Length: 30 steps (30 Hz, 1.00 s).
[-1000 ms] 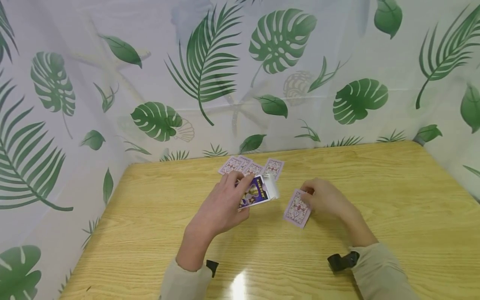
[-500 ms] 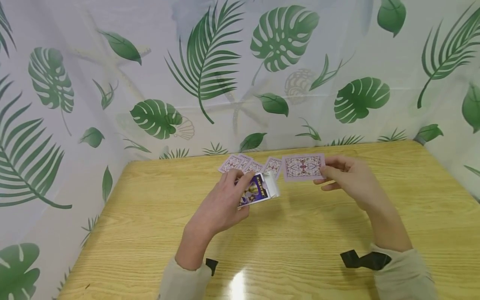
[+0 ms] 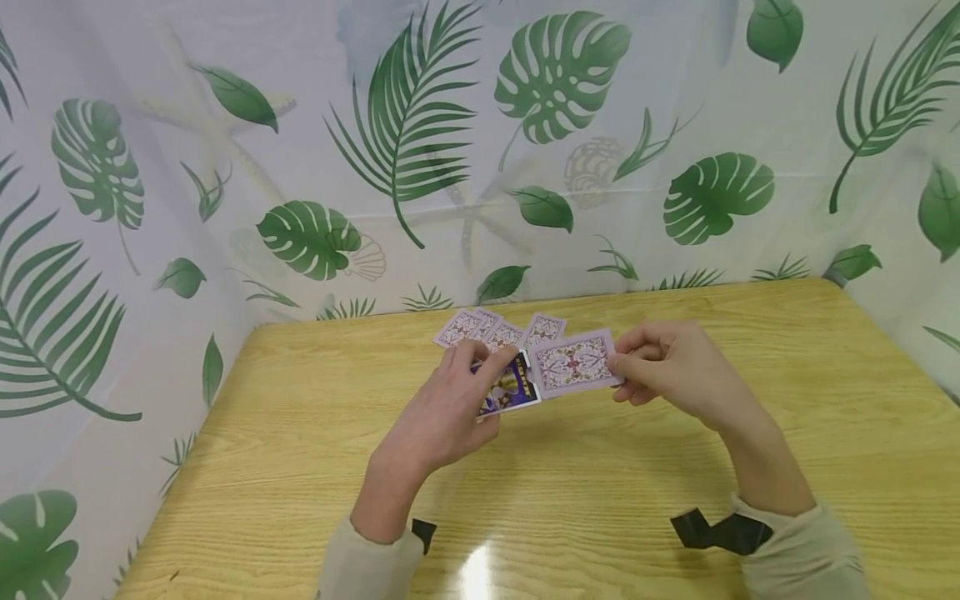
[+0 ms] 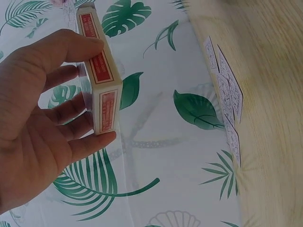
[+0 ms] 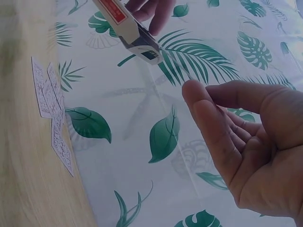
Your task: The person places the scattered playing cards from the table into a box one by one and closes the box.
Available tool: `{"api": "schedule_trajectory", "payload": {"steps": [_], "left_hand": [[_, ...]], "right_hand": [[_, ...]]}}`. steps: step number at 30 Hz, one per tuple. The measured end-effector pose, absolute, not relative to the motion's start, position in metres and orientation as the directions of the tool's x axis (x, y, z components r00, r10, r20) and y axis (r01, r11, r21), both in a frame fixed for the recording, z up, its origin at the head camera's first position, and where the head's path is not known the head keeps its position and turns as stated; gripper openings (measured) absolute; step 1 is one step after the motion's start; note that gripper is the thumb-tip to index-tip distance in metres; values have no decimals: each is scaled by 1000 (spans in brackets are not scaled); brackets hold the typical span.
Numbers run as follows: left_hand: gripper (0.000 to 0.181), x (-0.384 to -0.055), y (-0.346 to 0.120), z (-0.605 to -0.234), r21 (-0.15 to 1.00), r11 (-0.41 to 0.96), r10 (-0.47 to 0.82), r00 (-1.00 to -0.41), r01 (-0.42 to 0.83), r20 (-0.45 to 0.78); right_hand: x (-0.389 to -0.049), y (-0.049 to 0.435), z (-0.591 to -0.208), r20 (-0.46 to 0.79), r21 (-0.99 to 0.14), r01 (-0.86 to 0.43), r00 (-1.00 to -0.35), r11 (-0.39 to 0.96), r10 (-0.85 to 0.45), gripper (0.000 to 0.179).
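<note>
My left hand (image 3: pixel 442 400) grips a purple card box (image 3: pixel 512 388) with a gold trophy printed on its face, thumb on one side edge and fingers round the other. In the left wrist view, the box's red-and-white edge (image 4: pixel 98 66) faces the camera. My right hand (image 3: pixel 667 367) pinches a playing card (image 3: pixel 576 364) by its right end, patterned back upward. The card's left end meets the open end of the box and overlaps it in the head view. From the right wrist view, that card appears edge-on as a thin line between my fingertips and the box opening.
Several playing cards (image 3: pixel 504 335) lie patterned back up near the table's far edge, behind the box, partly overlapping. The wooden table (image 3: pixel 315 467) ends against a white leaf-print cloth (image 3: pixel 427 167) at the back and left. Black straps (image 3: pixel 723 532) circle the wrists.
My right hand has picked the card up off the table, turned it sideways and brought it left to the box opening. The left hand and box have barely moved.
</note>
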<state>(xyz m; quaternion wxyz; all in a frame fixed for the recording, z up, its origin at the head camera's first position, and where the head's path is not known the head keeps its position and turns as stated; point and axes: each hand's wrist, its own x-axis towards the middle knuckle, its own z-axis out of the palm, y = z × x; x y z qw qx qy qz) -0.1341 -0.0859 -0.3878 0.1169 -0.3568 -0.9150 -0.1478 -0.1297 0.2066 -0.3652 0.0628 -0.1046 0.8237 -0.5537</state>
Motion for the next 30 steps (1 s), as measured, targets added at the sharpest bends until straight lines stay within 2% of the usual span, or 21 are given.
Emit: {"api": "schedule_trajectory", "payload": {"steps": [8,15,30], "left_hand": [[75,-134,-87,-388,150,697,627,-698,701,345],[74,-135,-87,-388,143,689,632,-686,710,360],[75,-132,-85,-386,128,692,635,-684,710,361]], "right_hand": [[-129,205,-364,-5,-915,-98,-967,392,-253,26],[-124,199,-361,34,-898,-146,-964,415,-265,26],[-124,195,-365,154,-907,-278,-918,316,-366,21]]}}
